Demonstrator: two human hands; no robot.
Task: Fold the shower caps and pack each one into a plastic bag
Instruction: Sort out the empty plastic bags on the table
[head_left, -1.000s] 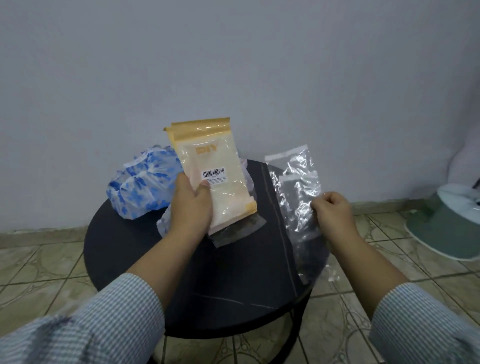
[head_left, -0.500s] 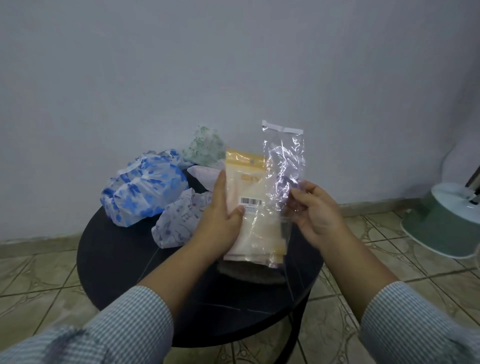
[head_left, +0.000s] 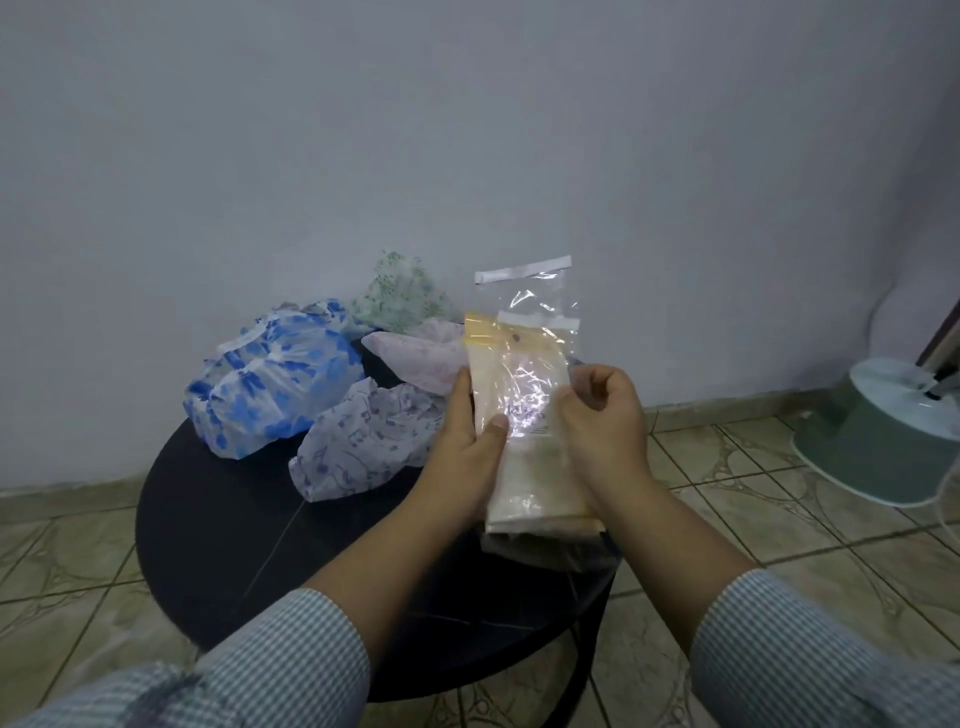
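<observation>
My left hand (head_left: 467, 441) grips a yellow-topped packet (head_left: 519, 467) upright over the round black table (head_left: 218, 519), thumb across its front. A clear plastic bag (head_left: 530, 301) with a white strip on top lies flat against the packet's front, and my right hand (head_left: 602, 421) pinches its right edge. Several loose shower caps lie at the table's back: a blue-patterned one (head_left: 275, 374) at the left, a white one with purple print (head_left: 363, 441) in front, a pink one (head_left: 421, 358) and a green-speckled one (head_left: 400, 291) behind.
The table stands close to a plain wall on a tiled floor (head_left: 779, 519). A pale green round base (head_left: 883, 436) with a cord sits on the floor at the right. Another clear bag (head_left: 540, 553) lies on the table under the packet.
My right hand has brought the clear bag from the table's right side up against the packet. My left hand has turned the packet more upright and moved it right.
</observation>
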